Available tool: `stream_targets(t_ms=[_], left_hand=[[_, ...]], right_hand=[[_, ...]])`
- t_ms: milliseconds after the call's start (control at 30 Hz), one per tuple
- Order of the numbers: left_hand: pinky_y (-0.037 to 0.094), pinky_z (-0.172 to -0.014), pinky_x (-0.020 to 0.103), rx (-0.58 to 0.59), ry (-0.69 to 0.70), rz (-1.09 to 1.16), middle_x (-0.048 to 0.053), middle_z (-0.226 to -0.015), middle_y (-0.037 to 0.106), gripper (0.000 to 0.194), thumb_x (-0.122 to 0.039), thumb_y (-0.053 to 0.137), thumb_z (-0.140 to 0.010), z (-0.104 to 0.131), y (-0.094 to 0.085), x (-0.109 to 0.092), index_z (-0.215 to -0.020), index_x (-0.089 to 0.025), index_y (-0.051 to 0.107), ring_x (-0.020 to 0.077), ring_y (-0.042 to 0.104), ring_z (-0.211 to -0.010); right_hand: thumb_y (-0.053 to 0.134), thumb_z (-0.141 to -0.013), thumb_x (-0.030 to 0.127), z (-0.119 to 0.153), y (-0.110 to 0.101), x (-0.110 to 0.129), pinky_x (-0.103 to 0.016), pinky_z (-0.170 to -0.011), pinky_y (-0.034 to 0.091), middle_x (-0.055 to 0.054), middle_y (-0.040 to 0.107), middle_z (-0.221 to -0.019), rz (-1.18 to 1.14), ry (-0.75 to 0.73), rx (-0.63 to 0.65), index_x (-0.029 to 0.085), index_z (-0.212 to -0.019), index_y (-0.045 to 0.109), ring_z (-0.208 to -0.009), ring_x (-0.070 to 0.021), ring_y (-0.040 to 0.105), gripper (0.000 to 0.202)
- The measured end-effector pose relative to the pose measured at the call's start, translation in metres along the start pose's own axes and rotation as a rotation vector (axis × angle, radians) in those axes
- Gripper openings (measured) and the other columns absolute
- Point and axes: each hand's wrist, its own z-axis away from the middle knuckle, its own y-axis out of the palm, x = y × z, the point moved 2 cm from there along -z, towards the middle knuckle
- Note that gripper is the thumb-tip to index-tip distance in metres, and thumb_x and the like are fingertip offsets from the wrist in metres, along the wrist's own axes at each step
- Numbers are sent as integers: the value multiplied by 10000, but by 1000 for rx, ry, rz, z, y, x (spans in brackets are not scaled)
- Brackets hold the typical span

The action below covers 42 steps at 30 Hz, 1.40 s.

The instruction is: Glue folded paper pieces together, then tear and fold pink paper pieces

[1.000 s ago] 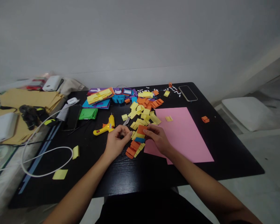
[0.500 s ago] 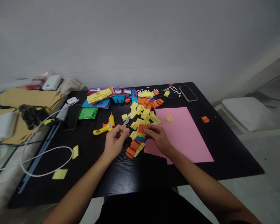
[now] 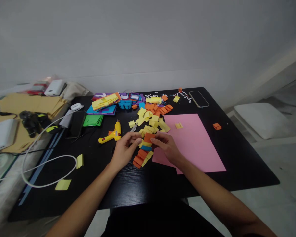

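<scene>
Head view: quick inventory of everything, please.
Paper bundle: one, multicoloured, centre
Folded pieces: many, yellow, orange, mostly centre
Scissors: one, grey, centre
Glue gun: one, yellow, beside scissors
Sheets: at least two, pink, right
Paper stacks: several, multicoloured, back left
Phones: two, dark, left and right
Cable: one, white, left
Papers: several, brown, far left
Boxy devices: two, white, far left
Cushion: one, white, right
Table: one, black, underneath
Left grip: one, bare, beside bundle
Right grip: one, bare, holding bundle

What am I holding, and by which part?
Your right hand pinches the orange, yellow and blue paper by its right edge; whether your left hand grips it too is unclear.
</scene>
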Motion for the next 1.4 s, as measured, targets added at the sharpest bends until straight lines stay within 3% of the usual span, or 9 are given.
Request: stream_targets(t_ms=[167,500,667,800,867,967,1067,1267,1400], left_hand=[[524,-640,254,149,-43,-62,37,-801,757,275,-452,681,-932,4,6,-1,-928,-187,754,159,665,-678],[413,-561,233,75,-44,-159,-8,-640,619,384,-518,651,-927,2,0,2,-765,-174,707,129,520,-582],[350,-539,243,-19,-21,-368,-22,-617,594,370,-511,611,-952,-6,-18,3,-800,-187,704,133,492,-554],[368,-583,269,10,-35,-618,-1,-640,660,313,-468,597,-968,-11,-25,9,-867,-204,733,169,582,-567],[381,-614,280,57,-50,-730,22,-709,708,278,-428,591,-979,-11,-24,11,-888,-212,739,192,636,-625],[408,-663,295,129,-16,-866,60,-860,741,250,-389,603,-979,-9,-19,12,-891,-222,766,219,679,-751],[449,-719,309,109,42,-885,75,-955,734,272,-407,591,-988,-9,-21,9,-951,-226,791,231,687,-834],[501,-886,375,-127,40,-984,120,-1078,722,277,-305,514,-975,-20,-58,3,-1073,-203,752,295,671,-1012],[478,-968,516,-185,-119,-1220,234,-1247,644,420,-263,561,-887,-26,-85,10,-1268,-122,667,419,596,-1164]], right_hand=[[835,-782,478,2,2,0,-332,-658,535,-1,691,-695,59,-18,37,218,-769,770,-655,-174,646,269],[777,-837,445,3,2,-2,-303,-607,496,-5,686,-677,249,-105,44,203,-764,757,-636,-166,630,254],[764,-850,466,-19,-27,13,-359,-684,584,-48,758,-806,266,-127,-95,213,-865,783,-723,-201,691,254],[723,-848,294,-60,-69,31,-469,-889,581,-81,783,-993,625,-283,-313,217,-1008,769,-918,-262,720,183],[633,-832,146,-84,-86,39,-519,-1025,525,-131,753,-1173,885,-365,-351,188,-1153,738,-1116,-306,684,340],[556,-777,34,-114,-98,45,-551,-1132,436,-166,590,-1476,1265,-405,-211,181,-1377,633,-1386,-352,515,623],[544,-777,19,-131,-103,44,-547,-1114,438,-171,607,-1454,1461,-337,-30,167,-1389,622,-1384,-370,505,634],[586,-868,152,-135,-119,43,-520,-993,490,-221,693,-1203,1527,-244,-80,115,-1286,671,-1188,-392,613,428],[729,-785,265,-131,-132,50,-511,-1005,501,-175,707,-1151,1255,-233,-247,131,-1256,671,-1090,-344,654,494]])
